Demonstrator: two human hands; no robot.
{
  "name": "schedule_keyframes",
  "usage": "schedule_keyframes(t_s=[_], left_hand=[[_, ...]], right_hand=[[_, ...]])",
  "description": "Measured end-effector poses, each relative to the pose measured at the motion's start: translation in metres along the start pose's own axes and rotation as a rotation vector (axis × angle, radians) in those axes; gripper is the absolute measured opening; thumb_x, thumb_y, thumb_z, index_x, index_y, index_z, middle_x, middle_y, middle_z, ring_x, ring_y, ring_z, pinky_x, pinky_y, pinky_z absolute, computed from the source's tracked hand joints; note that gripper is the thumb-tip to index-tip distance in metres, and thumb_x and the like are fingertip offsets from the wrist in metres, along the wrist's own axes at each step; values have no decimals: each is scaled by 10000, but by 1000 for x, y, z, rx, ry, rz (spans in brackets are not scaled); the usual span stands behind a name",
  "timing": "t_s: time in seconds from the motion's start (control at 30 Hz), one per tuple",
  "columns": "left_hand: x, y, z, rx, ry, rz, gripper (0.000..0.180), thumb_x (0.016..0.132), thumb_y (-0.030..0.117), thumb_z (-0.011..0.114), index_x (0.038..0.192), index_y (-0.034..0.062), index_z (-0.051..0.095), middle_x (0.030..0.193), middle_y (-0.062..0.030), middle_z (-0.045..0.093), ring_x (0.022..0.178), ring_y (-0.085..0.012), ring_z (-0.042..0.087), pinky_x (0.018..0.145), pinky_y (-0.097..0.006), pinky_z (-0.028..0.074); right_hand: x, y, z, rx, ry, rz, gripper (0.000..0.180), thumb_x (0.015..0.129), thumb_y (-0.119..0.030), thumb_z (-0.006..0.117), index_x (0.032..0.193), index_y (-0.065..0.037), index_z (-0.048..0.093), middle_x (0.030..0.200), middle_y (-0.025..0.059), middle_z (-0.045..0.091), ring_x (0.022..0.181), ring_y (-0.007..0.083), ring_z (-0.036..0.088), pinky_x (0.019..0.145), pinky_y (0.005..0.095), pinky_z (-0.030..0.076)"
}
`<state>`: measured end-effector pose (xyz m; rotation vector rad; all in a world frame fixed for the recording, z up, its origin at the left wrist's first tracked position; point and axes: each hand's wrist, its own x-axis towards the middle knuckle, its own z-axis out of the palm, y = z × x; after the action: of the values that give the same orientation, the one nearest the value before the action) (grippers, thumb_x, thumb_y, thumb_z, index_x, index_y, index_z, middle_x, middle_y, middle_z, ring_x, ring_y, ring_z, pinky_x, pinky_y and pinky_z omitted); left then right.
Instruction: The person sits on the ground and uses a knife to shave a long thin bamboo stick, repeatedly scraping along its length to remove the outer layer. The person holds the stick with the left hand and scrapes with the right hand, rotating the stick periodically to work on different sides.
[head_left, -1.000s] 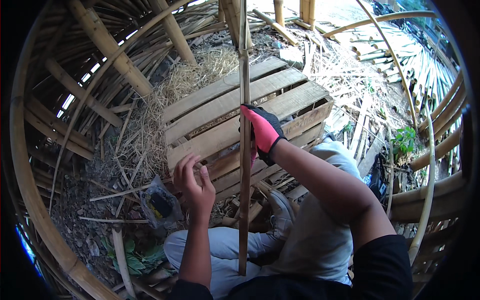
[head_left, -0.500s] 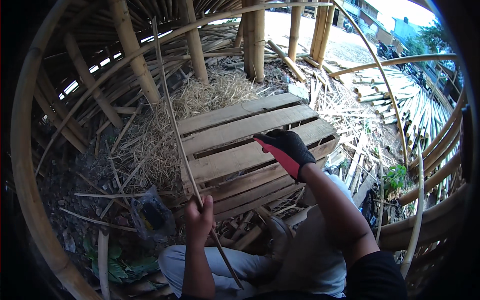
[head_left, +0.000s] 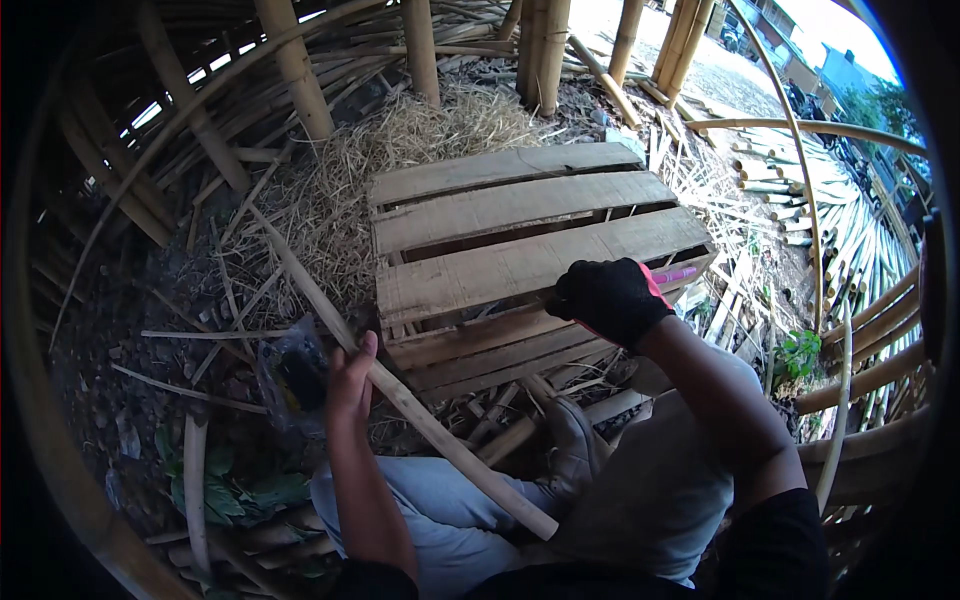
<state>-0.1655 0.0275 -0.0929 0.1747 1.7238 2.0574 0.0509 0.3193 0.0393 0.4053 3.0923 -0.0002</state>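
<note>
My left hand point(head_left: 352, 385), bare, grips a long split bamboo strip point(head_left: 430, 428) near its middle, thumb up along its edge. The strip slants from the straw at upper left to its cut end above my lap, its flat face showing. My right hand point(head_left: 612, 300), in a black and red glove, is closed in a fist over the near edge of a slatted wooden crate point(head_left: 480, 270). A glossy pink rod-like thing point(head_left: 675, 274) juts out beside the fist, apparently held in it; its other end is hidden.
Straw point(head_left: 400, 150) lies heaped behind the crate. A clear plastic bag point(head_left: 298, 378) with a dark thing inside rests left of my left hand. Bamboo posts point(head_left: 545, 60) stand at the back, and cut bamboo poles point(head_left: 850, 250) are piled at right. A curved bamboo pole crosses the far left.
The bamboo strip has swung lower and turned its broad face up, its far end now down at the straw. My left hand moved slightly left; my right fist moved right and turned over. The view shifted.
</note>
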Motion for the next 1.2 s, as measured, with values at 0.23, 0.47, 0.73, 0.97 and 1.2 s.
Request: schedule_keyframes(t_s=[0.23, 0.47, 0.73, 0.97, 1.2], left_hand=[[34, -36, -16, -421, -382, -126, 482, 1009, 318, 638, 1336, -22, 544, 1316, -126, 612, 1235, -237, 594, 1050, -402, 471], [6, 12, 24, -377, -63, -139, 495, 989, 246, 629, 1402, 12, 490, 1399, -160, 547, 1334, -298, 512, 1143, -499, 396], [-21, 38, 30, -437, -83, -129, 175, 956, 167, 671, 1072, 89, 566, 1064, -44, 592, 1085, -229, 620, 982, -424, 510], [-72, 62, 49, -406, -121, -187, 197, 943, 63, 629, 929, 152, 454, 968, -14, 528, 1020, -189, 611, 952, -416, 532], [-75, 52, 13, -361, -75, -287, 235, 909, 28, 642, 909, 183, 465, 902, 18, 534, 911, -137, 594, 820, -299, 504]], right_hand=[[6, -12, 32, 161, 289, 13, 201, 838, -297, 741, 948, -134, 702, 868, 56, 706, 801, 271, 723, 677, 402, 569], [11, 7, 35, 150, 345, -123, 163, 769, -228, 789, 846, -125, 688, 808, 51, 677, 736, 281, 705, 630, 415, 551], [0, 14, 9, 71, 310, -90, 135, 790, -239, 765, 864, -136, 718, 800, 51, 707, 772, 274, 726, 666, 404, 567], [-34, 19, 0, 73, 204, -73, 97, 812, -197, 727, 774, -118, 687, 776, 49, 682, 749, 278, 719, 637, 414, 560], [-38, -5, 31, 359, 226, -48, 148, 838, -210, 697, 765, -93, 643, 667, 142, 666, 666, 349, 704, 586, 466, 541]])
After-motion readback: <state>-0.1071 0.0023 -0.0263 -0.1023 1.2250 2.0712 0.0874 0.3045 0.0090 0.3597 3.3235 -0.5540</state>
